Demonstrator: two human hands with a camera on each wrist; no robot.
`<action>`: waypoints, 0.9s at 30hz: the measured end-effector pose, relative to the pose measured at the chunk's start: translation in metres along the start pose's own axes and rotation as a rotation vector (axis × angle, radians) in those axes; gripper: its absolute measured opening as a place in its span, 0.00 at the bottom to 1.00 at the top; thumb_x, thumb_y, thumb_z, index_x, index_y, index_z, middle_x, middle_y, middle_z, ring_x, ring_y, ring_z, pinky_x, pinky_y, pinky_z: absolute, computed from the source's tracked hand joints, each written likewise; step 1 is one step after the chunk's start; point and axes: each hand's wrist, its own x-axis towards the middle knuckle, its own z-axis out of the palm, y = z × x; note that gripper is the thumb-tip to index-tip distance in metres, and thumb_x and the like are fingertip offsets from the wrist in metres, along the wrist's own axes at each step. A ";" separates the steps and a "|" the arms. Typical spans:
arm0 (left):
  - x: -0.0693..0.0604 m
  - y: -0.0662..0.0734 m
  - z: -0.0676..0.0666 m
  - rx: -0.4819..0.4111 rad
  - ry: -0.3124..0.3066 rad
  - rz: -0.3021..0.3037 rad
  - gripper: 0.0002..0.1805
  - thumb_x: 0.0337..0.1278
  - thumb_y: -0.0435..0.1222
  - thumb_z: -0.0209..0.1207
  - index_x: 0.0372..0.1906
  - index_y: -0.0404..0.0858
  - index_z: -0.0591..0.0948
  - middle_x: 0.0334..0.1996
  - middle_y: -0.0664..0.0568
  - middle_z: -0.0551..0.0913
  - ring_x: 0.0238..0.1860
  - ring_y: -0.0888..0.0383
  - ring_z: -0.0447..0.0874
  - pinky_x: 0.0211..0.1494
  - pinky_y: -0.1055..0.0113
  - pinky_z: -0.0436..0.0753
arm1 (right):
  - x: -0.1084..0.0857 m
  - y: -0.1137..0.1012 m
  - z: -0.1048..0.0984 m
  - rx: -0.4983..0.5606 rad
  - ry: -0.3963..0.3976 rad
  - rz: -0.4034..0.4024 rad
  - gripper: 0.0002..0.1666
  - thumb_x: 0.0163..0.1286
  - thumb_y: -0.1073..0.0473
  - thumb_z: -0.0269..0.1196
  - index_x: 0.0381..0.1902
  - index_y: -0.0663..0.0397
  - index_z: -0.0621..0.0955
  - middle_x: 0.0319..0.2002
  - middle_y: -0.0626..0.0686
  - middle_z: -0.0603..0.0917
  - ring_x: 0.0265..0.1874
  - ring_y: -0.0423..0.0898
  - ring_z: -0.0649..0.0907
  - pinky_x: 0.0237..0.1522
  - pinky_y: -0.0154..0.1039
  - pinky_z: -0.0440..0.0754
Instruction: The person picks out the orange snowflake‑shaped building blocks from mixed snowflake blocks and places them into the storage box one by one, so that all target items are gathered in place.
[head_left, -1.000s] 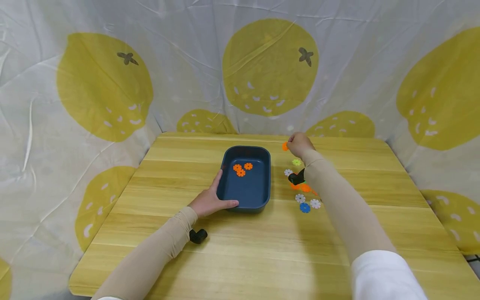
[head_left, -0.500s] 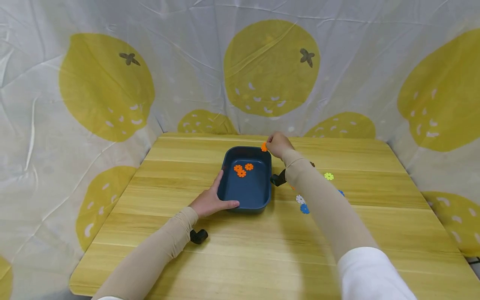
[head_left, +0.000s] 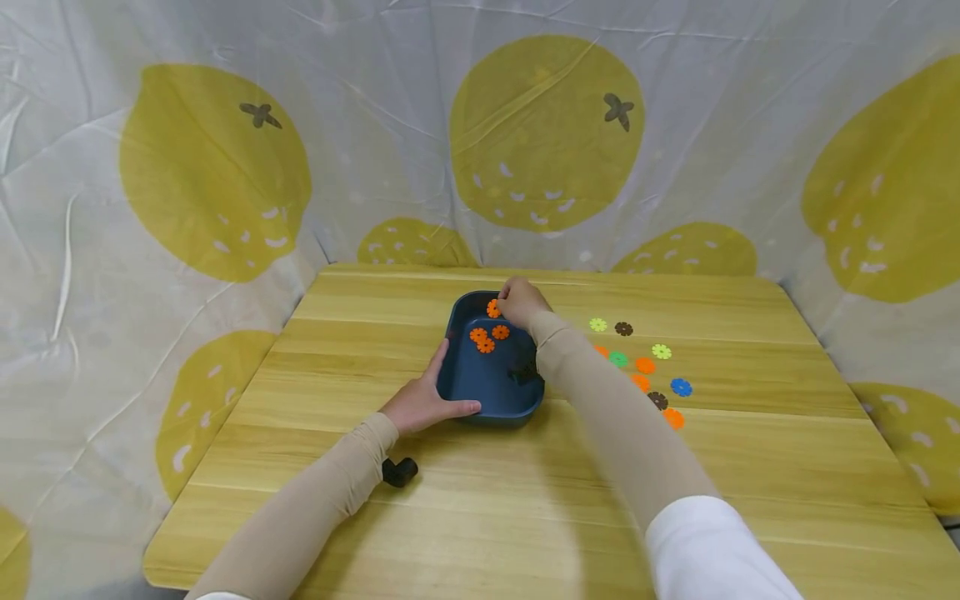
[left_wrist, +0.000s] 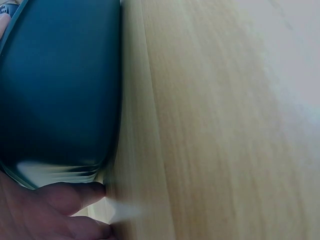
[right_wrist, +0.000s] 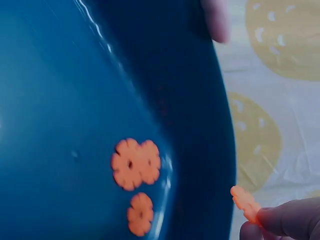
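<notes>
The right hand (head_left: 522,302) pinches a thin orange notched disc (head_left: 493,308) between thumb and finger, above the far end of a dark blue tray (head_left: 487,387). The left hand (head_left: 420,406) is spread wide around the tray's near left corner, thumb over the near rim and fingers along the side wall. The tray is a smooth rounded rectangle, its inner edges catching shiny highlights. On its floor lie three flat, flower-shaped orange pieces (head_left: 486,345), two overlapping, each with a small central hole. To the right, loose scalloped discs (head_left: 645,365) in yellow-green, brown, green, orange and blue lie on a wood-grained worktop (head_left: 480,517). A creased, lemon-printed curtain (head_left: 375,125) hangs behind.
</notes>
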 end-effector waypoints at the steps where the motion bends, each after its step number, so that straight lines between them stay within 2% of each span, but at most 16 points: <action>1: 0.000 0.000 0.000 0.000 -0.001 0.002 0.69 0.43 0.68 0.70 0.80 0.68 0.32 0.75 0.32 0.64 0.66 0.35 0.77 0.68 0.40 0.75 | 0.001 0.000 0.002 -0.003 -0.007 0.002 0.12 0.77 0.62 0.54 0.29 0.52 0.73 0.26 0.49 0.71 0.26 0.46 0.71 0.32 0.39 0.69; 5: 0.000 0.000 0.000 0.005 0.001 0.007 0.69 0.43 0.69 0.70 0.80 0.68 0.32 0.75 0.32 0.65 0.65 0.36 0.78 0.68 0.41 0.76 | 0.005 0.001 0.010 0.023 -0.042 0.012 0.22 0.78 0.62 0.53 0.20 0.49 0.67 0.17 0.47 0.63 0.18 0.45 0.64 0.27 0.39 0.65; 8: 0.000 0.000 0.000 0.005 0.002 0.009 0.70 0.42 0.69 0.70 0.80 0.67 0.33 0.75 0.32 0.64 0.66 0.35 0.77 0.68 0.40 0.75 | 0.004 0.001 0.014 0.056 -0.054 0.013 0.24 0.78 0.62 0.52 0.18 0.49 0.65 0.16 0.48 0.60 0.17 0.45 0.61 0.27 0.39 0.63; 15: 0.000 0.001 0.000 0.011 -0.002 0.014 0.71 0.41 0.70 0.69 0.80 0.67 0.32 0.74 0.31 0.66 0.65 0.35 0.78 0.68 0.41 0.76 | 0.001 0.005 0.018 0.013 -0.031 0.019 0.14 0.78 0.60 0.55 0.27 0.49 0.72 0.23 0.47 0.71 0.24 0.44 0.71 0.33 0.39 0.70; 20: 0.000 0.001 -0.001 0.009 0.000 0.014 0.71 0.41 0.71 0.69 0.80 0.67 0.32 0.73 0.30 0.66 0.64 0.36 0.79 0.67 0.41 0.76 | 0.000 0.007 0.019 0.007 -0.021 0.010 0.09 0.77 0.59 0.56 0.34 0.53 0.77 0.27 0.48 0.76 0.28 0.46 0.76 0.37 0.40 0.74; 27: 0.000 0.000 -0.001 0.010 -0.003 0.009 0.72 0.38 0.72 0.69 0.81 0.66 0.33 0.74 0.30 0.66 0.65 0.36 0.78 0.68 0.41 0.75 | -0.002 0.008 0.019 0.009 -0.034 0.016 0.08 0.77 0.58 0.56 0.38 0.55 0.79 0.30 0.50 0.77 0.30 0.47 0.77 0.38 0.40 0.75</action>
